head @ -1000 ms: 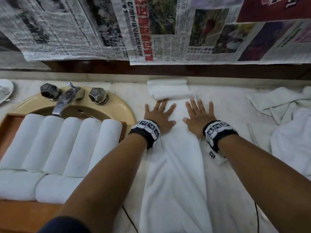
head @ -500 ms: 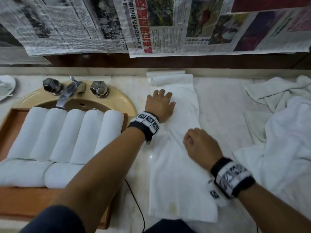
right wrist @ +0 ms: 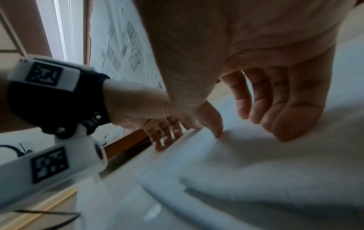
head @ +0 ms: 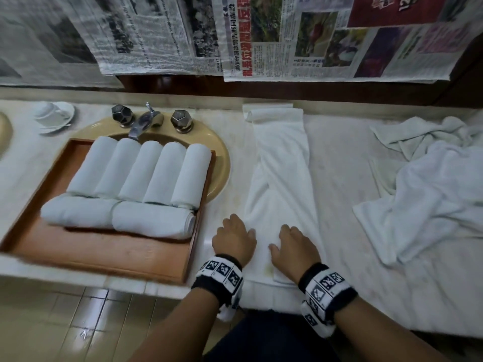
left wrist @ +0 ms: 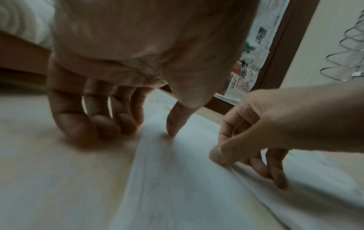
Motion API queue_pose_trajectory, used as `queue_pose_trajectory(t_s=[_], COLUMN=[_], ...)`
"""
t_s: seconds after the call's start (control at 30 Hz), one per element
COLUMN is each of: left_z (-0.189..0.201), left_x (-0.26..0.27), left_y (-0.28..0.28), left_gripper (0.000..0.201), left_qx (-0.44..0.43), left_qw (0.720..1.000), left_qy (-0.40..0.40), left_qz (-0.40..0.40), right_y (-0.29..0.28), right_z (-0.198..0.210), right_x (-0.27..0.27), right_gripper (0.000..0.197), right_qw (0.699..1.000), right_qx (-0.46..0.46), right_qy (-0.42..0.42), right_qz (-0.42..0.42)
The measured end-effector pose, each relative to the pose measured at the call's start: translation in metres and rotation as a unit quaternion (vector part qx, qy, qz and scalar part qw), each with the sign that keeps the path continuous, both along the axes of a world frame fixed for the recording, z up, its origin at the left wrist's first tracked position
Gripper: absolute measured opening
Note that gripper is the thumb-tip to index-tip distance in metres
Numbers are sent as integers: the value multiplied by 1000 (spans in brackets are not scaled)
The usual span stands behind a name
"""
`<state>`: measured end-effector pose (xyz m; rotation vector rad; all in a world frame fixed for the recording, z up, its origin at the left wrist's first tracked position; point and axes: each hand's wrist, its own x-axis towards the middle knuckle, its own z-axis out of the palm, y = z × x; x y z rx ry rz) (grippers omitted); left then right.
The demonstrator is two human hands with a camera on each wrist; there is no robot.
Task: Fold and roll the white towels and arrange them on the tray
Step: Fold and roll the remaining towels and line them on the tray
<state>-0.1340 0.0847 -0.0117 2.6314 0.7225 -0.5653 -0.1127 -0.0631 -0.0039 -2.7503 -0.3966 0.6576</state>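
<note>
A white towel [head: 281,173], folded into a long narrow strip, lies on the marble counter from the back wall to the front edge. Both my hands are at its near end. My left hand [head: 234,239] has curved fingers whose tips touch the counter just left of the towel's edge, with the thumb on the towel [left wrist: 177,179]. My right hand [head: 295,246] sits on the strip with curved fingers, thumb tip touching the cloth [right wrist: 256,171]. Neither hand holds anything. The wooden tray [head: 104,254] on the left carries several rolled white towels [head: 146,173].
The tray rests partly over a beige sink [head: 219,163] with a metal faucet [head: 142,124]. A heap of unfolded white towels [head: 431,194] lies at the right. A cup on a saucer [head: 53,116] stands far left. Newspapers [head: 261,35] cover the wall. The counter edge [head: 130,286] is near.
Both hands have slid back along the strip from its far part to its near end. The small roll at the far end has mostly unrolled flat.
</note>
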Motion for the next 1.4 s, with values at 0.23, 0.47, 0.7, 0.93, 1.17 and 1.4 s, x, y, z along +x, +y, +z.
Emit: queue_pose_trajectory(t_s=[0.23, 0.47, 0.7, 0.93, 1.17, 1.4], left_z=[-12, -2, 7, -4, -7, -4], left_x=[-2, -5, 11, 11, 14, 15], left_y=[-7, 15, 30, 25, 25, 21], left_gripper=[29, 7, 31, 46, 26, 23], left_qx=[-21, -188, -290, -281, -232, -207], left_qw=[997, 972, 949, 949, 964, 971], left_qy=[-76, -138, -81, -83, -85, -63], left_qz=[16, 34, 96, 118, 95, 105], right_y=[15, 7, 16, -27, -49, -43], right_z=[13, 29, 44, 9, 7, 9], right_x=[-3, 6, -2, -34, -28, -6], right_gripper=[11, 5, 12, 41, 27, 32], right_qw=[999, 998, 969, 977, 949, 967], right_qx=[-43, 23, 236, -5, -16, 85], right_qy=[-5, 17, 67, -26, -22, 10], right_qz=[12, -57, -37, 211, 315, 239])
